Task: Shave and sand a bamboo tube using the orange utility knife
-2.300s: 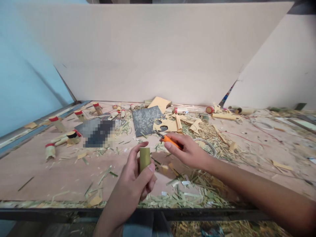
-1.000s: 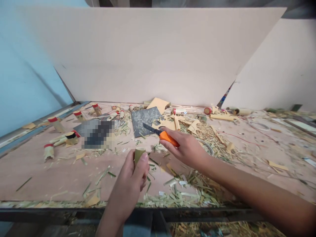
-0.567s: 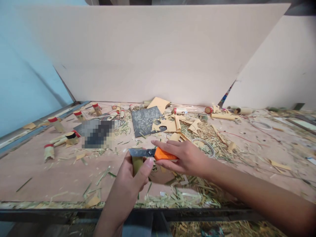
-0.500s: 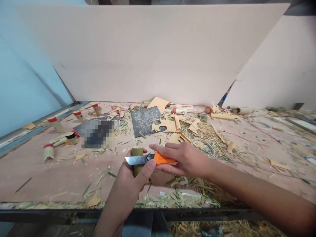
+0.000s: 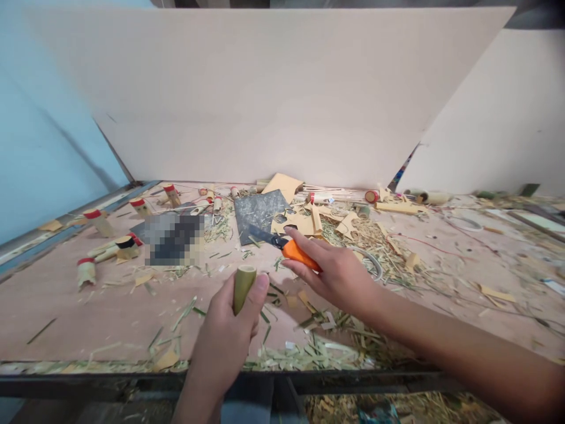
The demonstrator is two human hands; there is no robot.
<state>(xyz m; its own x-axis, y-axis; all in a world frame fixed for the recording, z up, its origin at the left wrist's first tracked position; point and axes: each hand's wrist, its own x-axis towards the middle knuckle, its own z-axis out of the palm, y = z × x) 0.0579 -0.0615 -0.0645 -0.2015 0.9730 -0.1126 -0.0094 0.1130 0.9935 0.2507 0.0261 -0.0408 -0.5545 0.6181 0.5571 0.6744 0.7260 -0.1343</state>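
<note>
Left hand (image 5: 229,335) grip clamped on upright bamboo tube (image 5: 243,286), right hand (image 5: 339,274) grip closed around orange knife (image 5: 289,247) (blade pointing away, clear of tube), shavings (image 5: 326,347) littering counter (image 5: 88,312)

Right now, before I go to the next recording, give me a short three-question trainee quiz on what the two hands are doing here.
1. True or false: the knife blade is touching the bamboo piece.
2. Which hand holds the bamboo piece? A) left hand B) right hand C) neither
3. Fill in: the knife's handle is coloured ____.

Key: 1 false, the blade is raised away from it, pointing toward the dark sheet. 2 A. 3 orange.
</note>
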